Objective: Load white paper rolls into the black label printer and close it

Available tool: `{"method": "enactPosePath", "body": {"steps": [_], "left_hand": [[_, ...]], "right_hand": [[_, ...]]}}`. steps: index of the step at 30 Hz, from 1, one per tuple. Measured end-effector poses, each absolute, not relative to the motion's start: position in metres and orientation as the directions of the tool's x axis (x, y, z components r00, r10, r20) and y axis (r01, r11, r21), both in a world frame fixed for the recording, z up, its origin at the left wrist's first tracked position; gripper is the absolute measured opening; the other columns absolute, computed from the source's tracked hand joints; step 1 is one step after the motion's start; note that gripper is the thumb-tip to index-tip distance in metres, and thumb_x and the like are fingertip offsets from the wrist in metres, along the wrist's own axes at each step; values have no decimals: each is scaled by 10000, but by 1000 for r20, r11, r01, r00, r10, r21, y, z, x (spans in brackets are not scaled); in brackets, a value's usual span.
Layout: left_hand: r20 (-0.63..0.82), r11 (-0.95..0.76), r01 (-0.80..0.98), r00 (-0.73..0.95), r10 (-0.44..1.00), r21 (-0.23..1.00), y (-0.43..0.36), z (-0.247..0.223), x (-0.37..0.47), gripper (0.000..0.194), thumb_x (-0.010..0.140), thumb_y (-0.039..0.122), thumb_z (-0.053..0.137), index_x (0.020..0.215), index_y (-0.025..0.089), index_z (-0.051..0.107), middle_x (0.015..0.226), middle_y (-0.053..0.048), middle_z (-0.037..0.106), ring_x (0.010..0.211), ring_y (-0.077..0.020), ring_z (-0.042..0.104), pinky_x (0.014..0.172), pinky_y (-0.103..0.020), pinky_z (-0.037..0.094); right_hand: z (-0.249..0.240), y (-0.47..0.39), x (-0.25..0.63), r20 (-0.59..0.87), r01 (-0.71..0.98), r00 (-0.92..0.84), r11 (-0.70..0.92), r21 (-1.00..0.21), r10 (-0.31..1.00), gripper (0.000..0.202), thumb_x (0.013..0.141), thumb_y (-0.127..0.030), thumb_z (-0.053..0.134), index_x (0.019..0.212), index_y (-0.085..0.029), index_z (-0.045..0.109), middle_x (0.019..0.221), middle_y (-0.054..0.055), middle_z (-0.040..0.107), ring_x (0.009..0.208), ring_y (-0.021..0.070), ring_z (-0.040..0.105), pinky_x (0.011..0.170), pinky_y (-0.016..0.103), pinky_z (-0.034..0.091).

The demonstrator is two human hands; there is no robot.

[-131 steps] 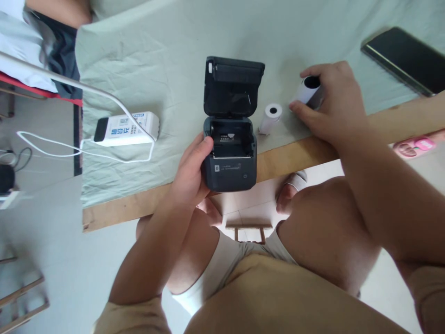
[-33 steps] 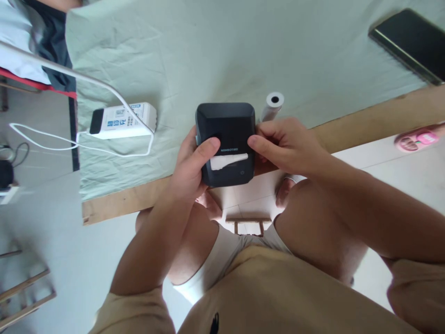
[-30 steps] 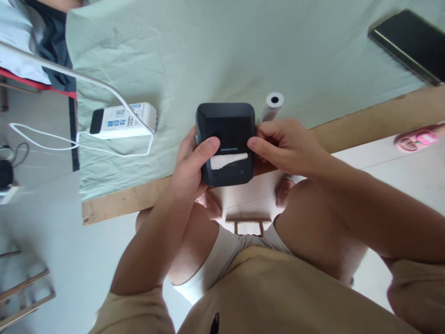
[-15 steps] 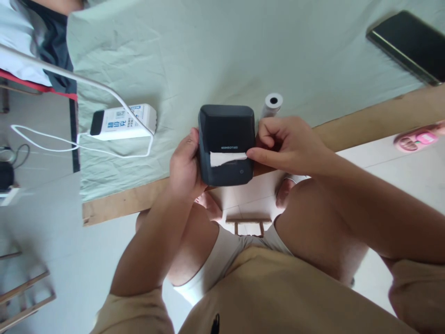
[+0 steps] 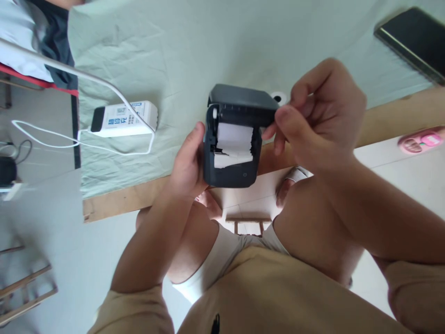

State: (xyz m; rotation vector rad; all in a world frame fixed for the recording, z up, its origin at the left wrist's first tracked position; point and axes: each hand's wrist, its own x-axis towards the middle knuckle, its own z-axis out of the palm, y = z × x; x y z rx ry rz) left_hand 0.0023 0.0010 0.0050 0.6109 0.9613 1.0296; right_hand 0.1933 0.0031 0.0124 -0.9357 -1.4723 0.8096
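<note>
My left hand (image 5: 189, 162) is closed around the left side of a small dark label printer (image 5: 231, 177), held over the table's front edge. The printer's lid (image 5: 245, 96) is swung up, and white paper (image 5: 235, 139) with a ragged torn end shows inside and over the front lip. My right hand (image 5: 323, 111) pinches the right edge of the raised lid between thumb and fingers. Behind that hand stands a white paper roll (image 5: 279, 98) with a dark core, mostly hidden.
A white power bank (image 5: 125, 119) with a white cable (image 5: 104, 84) lies at the left on the green cloth (image 5: 181, 55). A dark phone-like slab (image 5: 413, 41) is at the far right. Wood edging (image 5: 121, 204) runs along the front. A pink slipper (image 5: 419, 140) is on the floor.
The printer's lid has gone from closed to raised, baring the paper inside. My right hand has moved up and right with the lid's edge. My left hand still holds the printer.
</note>
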Motion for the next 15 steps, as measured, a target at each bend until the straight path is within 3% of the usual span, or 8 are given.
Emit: {"method": "enactPosePath", "body": {"steps": [3, 6, 11, 15], "left_hand": [[-353, 386, -419, 159, 922, 821, -2, 3, 2, 394, 981, 499, 548, 1020, 171, 762, 973, -73, 796, 1187, -299, 725, 990, -388, 605], [-341, 352, -425, 106, 934, 834, -2, 2, 3, 376, 1000, 446, 529, 1019, 158, 771, 950, -51, 800, 1050, -253, 764, 878, -331, 629], [-292, 318, -409, 125, 948, 855, -1, 1, 4, 390, 1016, 471, 518, 952, 170, 759, 851, -46, 774, 1061, -262, 759, 878, -344, 628], [-317, 352, -401, 154, 936, 845, -2, 3, 3, 369, 1001, 499, 561, 960, 178, 737, 905, -62, 777, 981, -244, 761, 815, -314, 617]], "right_hand": [[16, 6, 191, 492, 199, 67, 471, -859, 868, 260, 977, -360, 644, 843, -253, 448, 751, -51, 548, 627, 91, 641, 486, 243, 381], [25, 12, 191, 492, 423, -89, 480, -769, 866, 210, 926, -272, 654, 812, -241, 481, 832, -43, 646, 607, 80, 562, 562, 258, 393], [40, 20, 182, 256, 799, -296, 385, -462, 920, 52, 898, -286, 617, 863, -248, 623, 753, -1, 662, 648, 156, 554, 623, 327, 350], [45, 27, 176, 118, 889, -354, 373, -266, 928, 162, 885, -400, 640, 974, -276, 696, 718, 30, 647, 613, 185, 503, 571, 326, 216]]}}
